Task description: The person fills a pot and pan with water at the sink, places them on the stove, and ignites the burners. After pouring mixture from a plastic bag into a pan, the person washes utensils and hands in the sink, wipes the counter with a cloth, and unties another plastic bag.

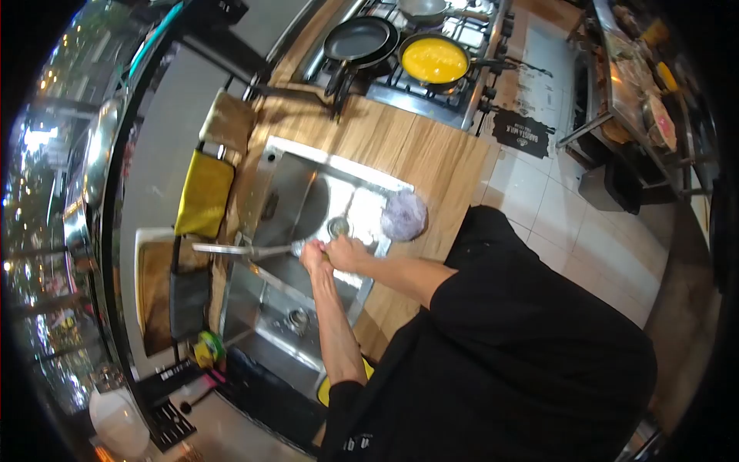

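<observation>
My left hand [314, 256] and my right hand [346, 252] are closed together above the sink [265, 296], close to the end of the metal faucet [246, 250]. Fingers of both hands are curled against each other. A small yellowish-green patch shows between them, but I cannot make out what they hold. Beneath the hands lie the two steel basins; a drain [298, 319] shows in the nearer-left one. Beside my right hand, a crumpled pale purple bundle [404, 215] rests at the sink's edge on the wooden counter [439, 154].
On the stove [377, 92] stand a pan of yellow liquid [435, 60] and stacked black frying pans [358, 38], their handles reaching over the counter. A yellow cloth [205, 192] and a grey cloth [190, 302] hang behind the sink. A metal shelf [616, 77] stands across the tiled floor.
</observation>
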Available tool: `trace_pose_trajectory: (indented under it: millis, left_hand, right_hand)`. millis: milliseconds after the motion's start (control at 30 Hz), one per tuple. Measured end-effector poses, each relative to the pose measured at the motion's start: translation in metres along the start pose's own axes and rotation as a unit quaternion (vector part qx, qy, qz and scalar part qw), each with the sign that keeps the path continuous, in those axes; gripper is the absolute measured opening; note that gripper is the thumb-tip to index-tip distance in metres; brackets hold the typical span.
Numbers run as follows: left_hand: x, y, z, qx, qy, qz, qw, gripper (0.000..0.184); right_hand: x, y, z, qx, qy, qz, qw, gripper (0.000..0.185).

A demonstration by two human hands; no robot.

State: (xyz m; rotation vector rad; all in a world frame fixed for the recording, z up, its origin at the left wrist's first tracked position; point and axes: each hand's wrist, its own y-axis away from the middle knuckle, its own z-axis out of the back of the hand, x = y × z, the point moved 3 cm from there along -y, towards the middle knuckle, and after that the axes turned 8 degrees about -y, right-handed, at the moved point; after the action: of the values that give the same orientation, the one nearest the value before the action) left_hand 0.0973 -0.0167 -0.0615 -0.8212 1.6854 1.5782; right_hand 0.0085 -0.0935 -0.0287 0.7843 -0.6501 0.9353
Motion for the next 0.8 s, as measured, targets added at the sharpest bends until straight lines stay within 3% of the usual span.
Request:
trace_pose_trajectory:
  millis: [100,233,300,367,400,433,467,567,667,733,767,800]
  left_hand:
    - [-0.006,0.007,-0.002,-0.051,0.024,-0.006,0.998,0.015]
    - [-0.009,0.014,-0.008,-0.113,0.083,0.023,0.990,0.016]
    - [-0.005,0.009,0.001,-0.090,0.115,0.060,0.987,0.015]
    - [-0.007,0.010,0.000,0.045,0.170,0.085,0.981,0.019]
    - [-0.015,0.024,0.008,0.061,0.174,0.046,0.982,0.035]
    - [-0.031,0.062,0.001,0.066,0.175,0.124,0.975,0.070]
    - [-0.024,0.060,0.020,0.141,0.127,0.114,0.975,0.092]
    - [0.002,0.079,0.054,0.045,-0.036,0.027,0.998,0.074]
    - [0.030,0.100,0.075,-0.071,-0.148,-0.055,0.985,0.043]
    - [0.034,0.125,0.067,-0.109,-0.148,-0.102,0.978,0.026]
    - [0.036,0.134,0.061,-0.122,-0.139,-0.114,0.976,0.023]
    - [0.037,0.143,0.052,-0.134,-0.130,-0.127,0.974,0.020]
  right_hand:
    - [0.003,-0.005,0.004,-0.044,0.033,0.055,0.997,0.023]
    - [0.002,-0.011,0.005,-0.031,0.075,0.090,0.993,0.020]
    - [0.003,-0.016,0.005,0.009,0.099,0.124,0.987,0.026]
    - [0.017,-0.007,0.033,0.026,0.082,0.107,0.991,0.031]
    - [0.027,-0.003,0.056,0.043,0.067,0.090,0.993,0.038]
    - [0.029,-0.003,0.078,0.042,0.073,0.093,0.992,0.038]
    - [0.025,-0.005,0.101,0.040,-0.007,0.088,0.995,0.045]
    - [-0.001,-0.018,0.181,0.019,-0.217,0.111,0.970,0.055]
    - [-0.039,-0.026,0.283,-0.087,-0.307,0.123,0.940,0.045]
    - [-0.081,-0.038,0.333,-0.188,-0.190,0.077,0.961,0.039]
    - [-0.124,-0.064,0.340,-0.278,-0.039,0.186,0.942,0.037]
    - [-0.139,-0.073,0.347,-0.285,0.003,0.126,0.950,0.036]
